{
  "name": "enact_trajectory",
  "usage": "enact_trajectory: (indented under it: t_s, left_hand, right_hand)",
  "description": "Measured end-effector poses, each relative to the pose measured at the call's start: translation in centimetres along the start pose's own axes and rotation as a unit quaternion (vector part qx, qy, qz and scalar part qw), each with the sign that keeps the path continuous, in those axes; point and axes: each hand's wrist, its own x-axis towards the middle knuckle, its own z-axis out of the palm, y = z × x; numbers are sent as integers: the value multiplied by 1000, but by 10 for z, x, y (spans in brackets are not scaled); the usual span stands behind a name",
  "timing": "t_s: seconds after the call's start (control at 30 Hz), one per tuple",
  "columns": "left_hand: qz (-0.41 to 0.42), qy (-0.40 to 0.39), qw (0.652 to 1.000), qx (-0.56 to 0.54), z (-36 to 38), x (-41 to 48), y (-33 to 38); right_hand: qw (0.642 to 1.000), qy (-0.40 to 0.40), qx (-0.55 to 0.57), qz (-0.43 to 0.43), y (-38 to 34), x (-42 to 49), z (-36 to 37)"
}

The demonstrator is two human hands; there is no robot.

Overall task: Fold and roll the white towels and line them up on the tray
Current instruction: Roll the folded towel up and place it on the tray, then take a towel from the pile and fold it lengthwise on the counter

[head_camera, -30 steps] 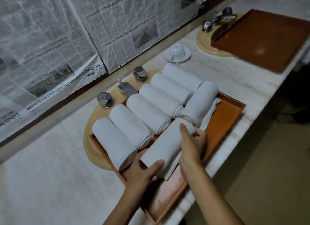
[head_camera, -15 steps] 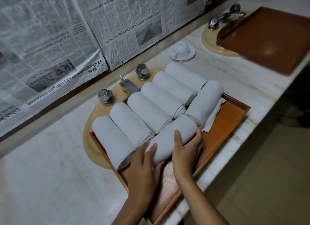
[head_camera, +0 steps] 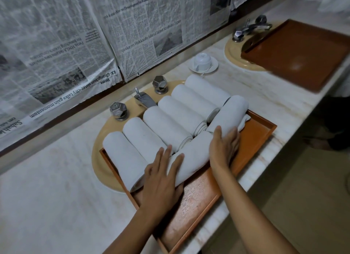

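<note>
Left hand (head_camera: 161, 178) flat, fingers straight and spread, pressed on the near end of the front rolled towel (head_camera: 193, 155); right hand (head_camera: 224, 147) likewise open-palmed on its far end, gripping nothing. Lying across the tray (head_camera: 198, 197), touching the ends of the back row of rolls (head_camera: 170, 129). Probably soft, light, quick to unroll: best cupped around both ends. Further roll (head_camera: 230, 111) just beyond, loose edge trailing. Faucet (head_camera: 144, 99) behind; cup (head_camera: 202, 59) and second tray (head_camera: 297, 53) well apart.

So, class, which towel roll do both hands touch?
The nearest roll, crosswise at the front of the tray: the left hand and right hand both rest on it.
</note>
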Motion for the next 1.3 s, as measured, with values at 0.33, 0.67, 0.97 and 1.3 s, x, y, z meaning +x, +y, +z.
enact_trajectory:
  t_s: [0.33,0.67,0.97,1.3]
  left_hand:
    - [7,24,1000,5,11,-5,13]
    - [-24,8,995,-96,-16,-26,2]
    - [-275,128,937,-175,-76,-183,-120]
    - [-573,176,789,-133,-125,-398,-284]
  right_hand:
    - [997,-68,-28,-27,10,6,-1]
    - [994,-30,6,-103,16,-92,-23]
    - [942,-233,-21,-239,-6,-243,14]
    - [799,-519,-119,-278,-26,-424,146]
